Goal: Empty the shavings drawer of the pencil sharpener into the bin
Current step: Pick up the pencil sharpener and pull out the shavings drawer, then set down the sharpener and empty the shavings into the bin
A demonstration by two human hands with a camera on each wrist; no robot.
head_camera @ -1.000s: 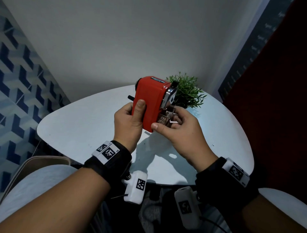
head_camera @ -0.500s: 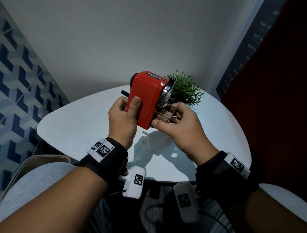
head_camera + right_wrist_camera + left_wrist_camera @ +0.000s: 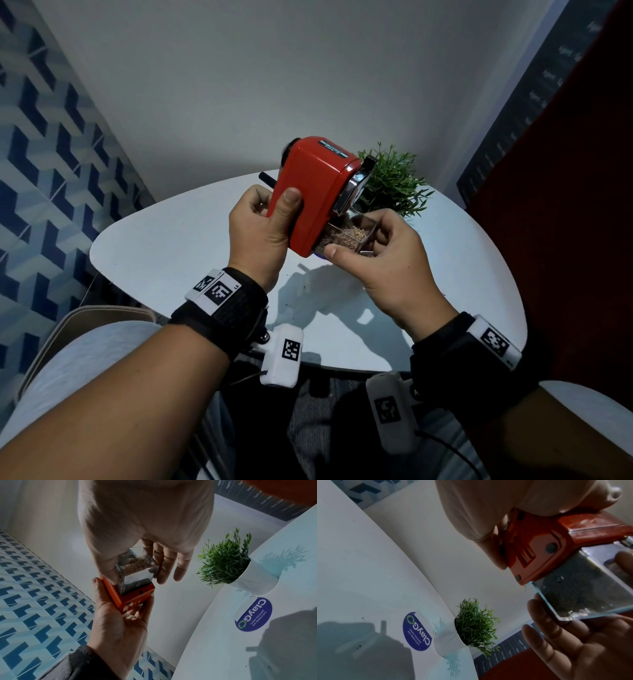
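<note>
Above the white table (image 3: pixel 171 240), left hand (image 3: pixel 260 236) grips the red metal pencil sharpener (image 3: pixel 315 192) while right hand (image 3: pixel 380 253) pinches its clear shavings-filled plastic drawer (image 3: pixel 346 236), part-way out; next, likely a level pull free.

Dim, cool light falls from above, casting a sharp shadow on the table (image 3: pixel 205 246) beneath the left hand (image 3: pixel 260 236). Both wrist views are dark and grainy. Wide-angle distortion bends the table's edges.

Head view looking down from above, wrist views close underneath, all sharing the potted plant (image 3: pixel 390 185).
</note>
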